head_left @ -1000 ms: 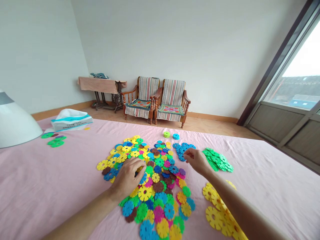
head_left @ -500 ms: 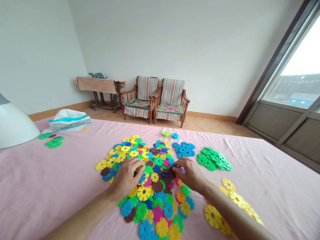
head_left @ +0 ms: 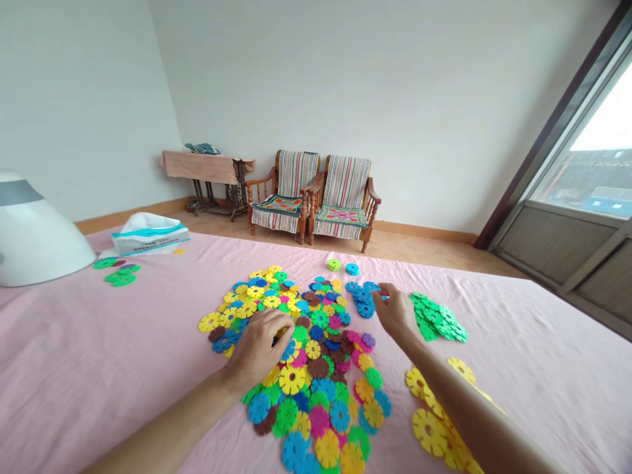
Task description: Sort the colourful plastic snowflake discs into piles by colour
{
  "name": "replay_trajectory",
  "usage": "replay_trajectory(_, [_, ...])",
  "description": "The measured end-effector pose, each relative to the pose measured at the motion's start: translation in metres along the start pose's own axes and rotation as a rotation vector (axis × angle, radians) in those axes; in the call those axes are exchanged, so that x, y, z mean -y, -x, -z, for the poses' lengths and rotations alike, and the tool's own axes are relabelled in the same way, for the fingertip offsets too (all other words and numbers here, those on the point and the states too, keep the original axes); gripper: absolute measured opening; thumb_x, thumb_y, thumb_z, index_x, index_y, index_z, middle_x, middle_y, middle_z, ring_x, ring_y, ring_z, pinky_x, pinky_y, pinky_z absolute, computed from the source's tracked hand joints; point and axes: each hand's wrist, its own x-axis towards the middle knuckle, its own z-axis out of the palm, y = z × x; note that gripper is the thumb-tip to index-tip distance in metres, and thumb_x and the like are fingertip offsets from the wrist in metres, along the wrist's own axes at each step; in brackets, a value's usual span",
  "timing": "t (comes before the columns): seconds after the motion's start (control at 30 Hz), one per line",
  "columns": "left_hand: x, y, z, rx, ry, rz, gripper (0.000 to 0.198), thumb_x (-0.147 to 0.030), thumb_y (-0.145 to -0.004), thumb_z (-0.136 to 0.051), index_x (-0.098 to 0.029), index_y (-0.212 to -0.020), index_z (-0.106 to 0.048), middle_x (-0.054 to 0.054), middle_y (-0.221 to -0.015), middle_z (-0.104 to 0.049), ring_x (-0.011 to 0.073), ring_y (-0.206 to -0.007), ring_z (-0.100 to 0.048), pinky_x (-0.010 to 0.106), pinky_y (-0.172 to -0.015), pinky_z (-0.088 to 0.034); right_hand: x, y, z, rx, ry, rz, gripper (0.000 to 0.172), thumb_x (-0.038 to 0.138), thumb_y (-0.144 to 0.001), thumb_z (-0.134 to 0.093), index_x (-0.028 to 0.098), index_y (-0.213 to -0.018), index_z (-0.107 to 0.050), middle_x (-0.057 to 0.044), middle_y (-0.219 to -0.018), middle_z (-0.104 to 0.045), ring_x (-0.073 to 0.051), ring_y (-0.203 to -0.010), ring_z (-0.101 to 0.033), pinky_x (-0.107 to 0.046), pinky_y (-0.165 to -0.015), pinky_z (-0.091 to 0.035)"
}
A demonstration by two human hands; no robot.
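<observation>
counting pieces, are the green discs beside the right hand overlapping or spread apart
Overlapping: the green discs partly cover one another.

Broad lane on the left, bare tabletop [head_left: 143, 342] right up to the discs by the tissue box [head_left: 151, 237]! In the middle, a gap between left grip [head_left: 261, 342] and right grip [head_left: 395, 309], just the low mixed heap [head_left: 316, 349] beneath! Tighter on the right: the right grip blocks the way between blue pile [head_left: 364, 305] and green pile [head_left: 440, 321], its forearm [head_left: 459, 401] bars the yellow pile [head_left: 437, 434], and a narrow cloth strip separates yellow from heap
</observation>
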Motion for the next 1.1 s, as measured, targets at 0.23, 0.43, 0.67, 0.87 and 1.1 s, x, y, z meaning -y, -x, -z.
replay_trajectory(0.23, [-0.002, -0.001, 0.002, -0.005, -0.002, -0.003, 0.016, -0.022, -0.091, -0.048, -0.021, -0.082, -0.061, 0.002, -0.083, -0.065, 0.0181, -0.084, -0.059, 0.032, -0.078, -0.046, 0.063, 0.069, -0.004, 0.335, -0.173, 0.435, 0.014, 0.015, -0.081, -0.055, 0.021, -0.073, -0.066, 0.000, -0.072, -0.064, -0.013, -0.071, -0.060, -0.022, -0.063, -0.043])
replay_trajectory(0.43, [0.001, -0.001, 0.003, -0.017, -0.019, 0.030, 0.014, -0.022, -0.089, -0.051, -0.022, -0.083, -0.063, 0.001, -0.087, -0.067, 0.0184, -0.086, -0.059, 0.033, -0.082, -0.045, 0.102, 0.111, 0.002, 0.523, -0.025, 0.662, 0.011, 0.023, -0.080, -0.062, 0.019, -0.090, -0.063, -0.006, -0.097, -0.061, -0.021, -0.090, -0.055, -0.032, -0.077, -0.044])
replay_trajectory(0.67, [0.004, -0.001, 0.003, -0.064, -0.075, 0.052, 0.015, -0.022, -0.088, -0.050, -0.021, -0.081, -0.063, 0.003, -0.085, -0.067, 0.0194, -0.086, -0.060, 0.035, -0.083, -0.045, 0.111, 0.108, -0.005, 0.507, 0.116, 0.672, 0.019, 0.032, -0.082, -0.063, 0.018, -0.095, -0.063, -0.009, -0.101, -0.060, -0.025, -0.097, -0.052, -0.037, -0.085, -0.043])
replay_trajectory(0.87, [0.004, -0.002, 0.004, -0.058, -0.071, 0.049, 0.015, -0.022, -0.088, -0.050, -0.021, -0.078, -0.062, 0.002, -0.083, -0.067, 0.0190, -0.084, -0.060, 0.035, -0.082, -0.045, 0.111, 0.107, -0.017, 0.409, 0.189, 0.783, 0.013, 0.015, -0.088, -0.049, 0.017, -0.081, -0.060, -0.007, -0.086, -0.061, -0.020, -0.082, -0.054, -0.032, -0.072, -0.041])
replay_trajectory(1.1, [0.008, -0.001, 0.003, -0.068, -0.054, 0.044, 0.016, -0.022, -0.089, -0.049, -0.021, -0.078, -0.060, 0.001, -0.082, -0.067, 0.0189, -0.083, -0.060, 0.035, -0.084, -0.045, 0.074, 0.087, 0.021, 0.368, -0.192, 0.409, 0.019, 0.021, -0.091, -0.044, 0.019, -0.089, -0.063, 0.001, -0.066, -0.059, -0.012, -0.059, -0.052, -0.022, -0.056, -0.036])
